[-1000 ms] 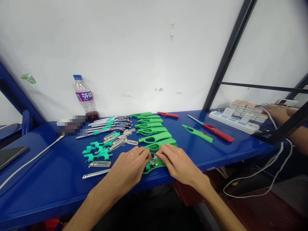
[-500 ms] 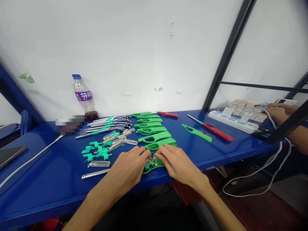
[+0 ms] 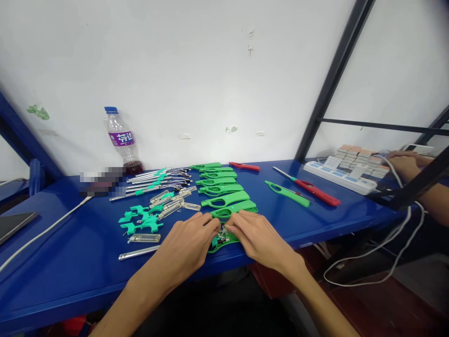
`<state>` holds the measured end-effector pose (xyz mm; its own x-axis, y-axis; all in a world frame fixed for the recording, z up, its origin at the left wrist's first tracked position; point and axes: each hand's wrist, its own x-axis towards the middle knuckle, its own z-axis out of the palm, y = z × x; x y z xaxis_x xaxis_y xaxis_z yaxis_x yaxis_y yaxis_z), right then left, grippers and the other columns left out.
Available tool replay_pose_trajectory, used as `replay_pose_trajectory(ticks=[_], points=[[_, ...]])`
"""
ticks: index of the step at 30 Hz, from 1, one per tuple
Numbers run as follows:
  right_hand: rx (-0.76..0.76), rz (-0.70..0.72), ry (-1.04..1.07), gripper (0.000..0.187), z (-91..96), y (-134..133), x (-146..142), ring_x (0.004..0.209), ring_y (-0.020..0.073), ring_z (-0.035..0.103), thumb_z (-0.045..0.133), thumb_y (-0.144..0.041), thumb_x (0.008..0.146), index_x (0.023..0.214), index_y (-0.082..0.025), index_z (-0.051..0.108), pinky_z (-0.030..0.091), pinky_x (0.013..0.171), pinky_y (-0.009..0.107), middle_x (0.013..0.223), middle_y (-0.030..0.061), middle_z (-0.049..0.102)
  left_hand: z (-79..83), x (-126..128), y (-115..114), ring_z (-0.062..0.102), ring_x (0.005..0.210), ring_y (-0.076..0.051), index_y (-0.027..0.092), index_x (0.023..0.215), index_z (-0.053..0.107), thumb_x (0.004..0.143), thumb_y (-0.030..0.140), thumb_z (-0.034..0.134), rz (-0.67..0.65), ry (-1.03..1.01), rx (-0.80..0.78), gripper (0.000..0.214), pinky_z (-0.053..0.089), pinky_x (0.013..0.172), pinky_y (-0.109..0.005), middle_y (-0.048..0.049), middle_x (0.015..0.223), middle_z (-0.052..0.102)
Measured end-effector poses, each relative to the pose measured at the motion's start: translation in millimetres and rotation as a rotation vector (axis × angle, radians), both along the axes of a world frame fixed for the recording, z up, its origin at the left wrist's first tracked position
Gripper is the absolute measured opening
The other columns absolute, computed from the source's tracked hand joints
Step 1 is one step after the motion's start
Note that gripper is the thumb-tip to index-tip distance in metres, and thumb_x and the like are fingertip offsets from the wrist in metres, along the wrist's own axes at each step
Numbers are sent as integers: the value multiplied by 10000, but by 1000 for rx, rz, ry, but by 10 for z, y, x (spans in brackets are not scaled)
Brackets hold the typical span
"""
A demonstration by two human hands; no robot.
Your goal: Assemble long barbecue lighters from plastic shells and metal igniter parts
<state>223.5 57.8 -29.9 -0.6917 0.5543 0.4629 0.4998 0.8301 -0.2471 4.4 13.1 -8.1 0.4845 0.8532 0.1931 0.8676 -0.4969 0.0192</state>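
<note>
Both hands are bent over an open green lighter casing (image 3: pixel 231 238) at the table's front edge; small white, black and teal parts show inside it. My left hand (image 3: pixel 189 238) is closed at the casing's left end, thumb and fingertips pinched together. From the other side my right hand (image 3: pixel 261 239) covers the casing's right end, its fingers curled in a pinch close to the left fingertips. Exactly what small piece sits between the fingertips is hidden. Just behind, a row of green lighter shells (image 3: pixel 228 200) runs back toward the wall. A metal lighter tube (image 3: pixel 138 253) lies beside my left wrist.
Teal triggers (image 3: pixel 140 220), clear fuel tanks (image 3: pixel 171 206) and metal tubes with wires (image 3: pixel 150 187) lie left. Rightward are a red lighter (image 3: pixel 315 192), a green shell (image 3: pixel 287 194) and a power strip (image 3: pixel 342 178). A bottle (image 3: pixel 122 140) stands behind; another person's arm (image 3: pixel 421 180) shows at right.
Almost nothing differs. Both hands keep their pinch at the green lighter casing, and the view has shifted very slightly.
</note>
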Motion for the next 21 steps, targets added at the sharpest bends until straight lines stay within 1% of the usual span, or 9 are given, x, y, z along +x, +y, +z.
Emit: replay_pose_trajectory(ticks=[7, 14, 21], points=[[-18, 8, -3, 221, 7, -1, 8, 783, 189, 544, 394, -264, 1134, 957, -228, 521, 397, 757, 319, 886, 16, 625, -10, -8, 12, 639, 924, -251, 228, 1033, 613, 1076, 165, 398, -13, 20, 17, 228, 429, 648, -316, -49, 987, 676], [-23, 10, -5, 227, 8, -6, 10, 795, 189, 562, 397, -273, 1134, 968, -226, 544, 413, 769, 315, 888, 19, 632, -9, -11, 6, 644, 920, -240, 230, 1037, 625, 1071, 157, 405, -18, 12, 22, 235, 432, 644, -308, -47, 987, 681], [-5, 5, -19, 222, 1, -3, -5, 791, 192, 554, 397, -280, 1135, 964, -229, 529, 401, 765, 320, 886, 19, 627, 5, 4, 19, 655, 931, -267, 224, 1037, 620, 1075, 168, 411, -15, 37, 9, 219, 446, 642, -328, -48, 990, 678]])
